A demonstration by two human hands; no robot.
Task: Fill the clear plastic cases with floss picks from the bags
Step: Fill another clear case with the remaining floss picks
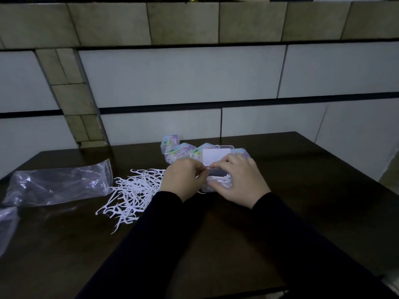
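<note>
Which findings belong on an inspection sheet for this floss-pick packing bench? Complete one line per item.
Surface: dark wooden table.
Job's things: open clear case between both hands; loose floss picks piled left of it; labelled cases behind.
Clutter: plastic bag lying at left.
Hands: left hand pinches picks at the case; right hand rests on the case.
Cables: nothing seen.
Surroundings: panelled wall behind.

text: none legible | case labels [172,141]: colourful print, too blurred to read; lid sticker [216,155]: blank white
</note>
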